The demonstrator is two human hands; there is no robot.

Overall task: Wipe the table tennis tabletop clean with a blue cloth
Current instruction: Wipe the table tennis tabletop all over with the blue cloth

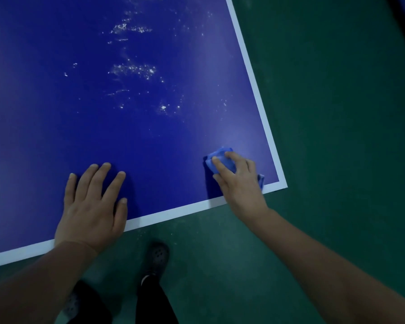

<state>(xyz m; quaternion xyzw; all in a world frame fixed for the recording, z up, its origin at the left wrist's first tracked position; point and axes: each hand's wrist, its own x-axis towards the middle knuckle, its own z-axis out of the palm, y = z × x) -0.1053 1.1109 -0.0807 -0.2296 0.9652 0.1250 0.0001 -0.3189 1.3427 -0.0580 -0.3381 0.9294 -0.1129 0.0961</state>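
Observation:
The dark blue table tennis tabletop (56,90) with white edge lines fills the upper left of the head view, its near right corner at the right. White specks and smears (133,70) dot its middle and far part. A bunched blue cloth (220,157) lies on the tabletop close to that corner. My right hand (237,181) grips the cloth, fingers curled over it, pressing it to the surface. My left hand (92,206) rests flat on the tabletop near the front edge, fingers spread and straight, holding nothing.
Green floor (337,136) surrounds the table to the right and in front. My legs in dark trousers and a dark perforated shoe (158,256) stand on the floor just before the table's front edge.

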